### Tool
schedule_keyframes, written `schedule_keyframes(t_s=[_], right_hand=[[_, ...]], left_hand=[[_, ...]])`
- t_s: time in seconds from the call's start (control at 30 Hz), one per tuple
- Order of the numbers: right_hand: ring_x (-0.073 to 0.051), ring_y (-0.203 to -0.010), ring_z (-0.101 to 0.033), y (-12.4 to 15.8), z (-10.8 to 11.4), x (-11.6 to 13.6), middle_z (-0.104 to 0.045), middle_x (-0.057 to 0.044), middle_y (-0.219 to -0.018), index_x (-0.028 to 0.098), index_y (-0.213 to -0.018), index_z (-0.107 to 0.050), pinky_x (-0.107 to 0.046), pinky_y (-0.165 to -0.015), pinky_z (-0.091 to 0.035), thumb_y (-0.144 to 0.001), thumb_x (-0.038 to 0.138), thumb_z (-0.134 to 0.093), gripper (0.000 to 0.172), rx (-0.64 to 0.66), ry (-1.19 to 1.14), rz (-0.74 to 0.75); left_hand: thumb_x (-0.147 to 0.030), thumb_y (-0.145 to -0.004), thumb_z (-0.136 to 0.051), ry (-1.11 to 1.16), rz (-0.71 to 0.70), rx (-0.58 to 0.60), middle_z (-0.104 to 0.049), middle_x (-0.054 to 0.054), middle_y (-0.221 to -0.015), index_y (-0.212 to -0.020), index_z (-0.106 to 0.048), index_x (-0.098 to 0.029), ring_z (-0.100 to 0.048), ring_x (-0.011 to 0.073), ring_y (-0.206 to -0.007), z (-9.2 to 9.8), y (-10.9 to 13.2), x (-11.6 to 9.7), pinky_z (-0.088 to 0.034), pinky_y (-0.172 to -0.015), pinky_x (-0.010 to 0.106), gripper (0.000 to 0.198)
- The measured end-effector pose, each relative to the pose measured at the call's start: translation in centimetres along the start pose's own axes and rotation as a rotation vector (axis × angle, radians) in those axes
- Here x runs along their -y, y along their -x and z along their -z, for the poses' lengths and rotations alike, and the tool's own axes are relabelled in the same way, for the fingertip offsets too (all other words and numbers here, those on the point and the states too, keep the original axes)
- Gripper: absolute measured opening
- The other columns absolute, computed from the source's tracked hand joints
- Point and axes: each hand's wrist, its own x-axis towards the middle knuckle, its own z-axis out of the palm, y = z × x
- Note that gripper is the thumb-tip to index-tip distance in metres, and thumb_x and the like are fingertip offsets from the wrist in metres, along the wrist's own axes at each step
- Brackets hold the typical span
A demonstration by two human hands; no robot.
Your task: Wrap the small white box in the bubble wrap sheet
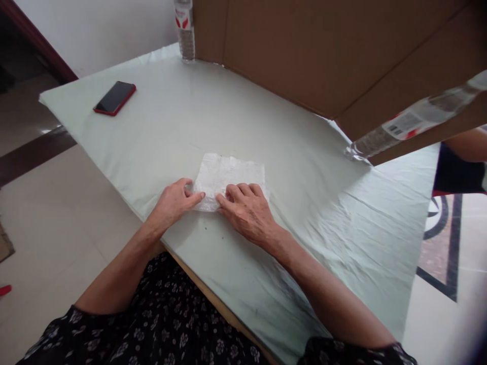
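Observation:
A small white, translucent plastic sheet [232, 171], crinkled and roughly rectangular, lies flat on the pale green tablecloth. Its near edge looks clearer and shiny, perhaps folded over. At the near left corner, my left hand [174, 201] is closed, with the thumb laid over the edge and the other fingers curled at the side. My right hand [249, 210] rests on the near right part, fingers bent and thumb pressed along the near edge; its palm hides that corner. Both hands touch the sheet, a short gap between their thumbs.
A phone with a red case [115, 98] lies at the far left of the tablecloth [152, 132]. A large cardboard panel [304, 50] stands behind, with a plastic bottle [185, 33] at its left and another bottle [411, 121] at its right. Another person's arm [467, 144] shows at right.

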Motion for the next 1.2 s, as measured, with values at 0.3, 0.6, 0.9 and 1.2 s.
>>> schedule_keyframes(t_s=[0.3,0.6,0.9,1.2], right_hand=[[-0.022,-0.084,-0.044,-0.7,0.3,-0.2,-0.066,-0.008,-0.097,0.021,-0.096,-0.067,-0.039,-0.079,-0.023,-0.098,0.017,-0.052,0.015,0.065,-0.022,0.027],[-0.023,-0.082,-0.047,-0.7,-0.3,0.1,-0.066,-0.007,-0.089,0.021,-0.094,-0.066,-0.038,-0.076,-0.024,-0.096,0.014,-0.053,0.015,-0.007,-0.01,0.01],[-0.028,-0.094,-0.057,-0.5,0.6,-0.2,-0.073,-0.014,-0.105,0.01,-0.128,-0.056,-0.04,-0.081,-0.034,-0.092,0.027,-0.064,0.041,0.047,-0.218,-0.078],[-0.027,-0.097,-0.061,1.2,1.7,-1.0,-0.071,-0.012,-0.11,0.016,-0.129,-0.052,-0.042,-0.089,-0.045,-0.086,0.018,-0.06,0.044,0.026,-0.538,-0.137]], left_hand=[[-0.043,-0.07,-0.062,0.35,0.017,0.148,-0.049,-0.004,-0.058,-0.072,-0.06,-0.017,-0.047,0.0109,-0.051,-0.5,-0.1,-1.0,-0.038,-0.045,0.022,0.026],[-0.035,-0.066,-0.068,0.615,-0.086,0.131,-0.052,-0.004,-0.064,-0.073,-0.054,-0.019,-0.051,0.0104,-0.057,-1.7,0.0,-2.0,-0.047,-0.044,0.021,0.023],[-0.03,-0.063,-0.071,0.817,-0.032,0.186,-0.059,-0.003,-0.062,-0.075,-0.058,-0.017,-0.057,0.0098,-0.053,-2.2,0.1,-2.9,-0.052,-0.043,0.021,0.022],[-0.02,-0.073,-0.066,0.704,-0.086,0.229,-0.063,-0.001,-0.066,-0.078,-0.066,-0.015,-0.06,0.0105,-0.057,-2.3,0.4,-4.6,-0.052,-0.048,0.02,0.008]])
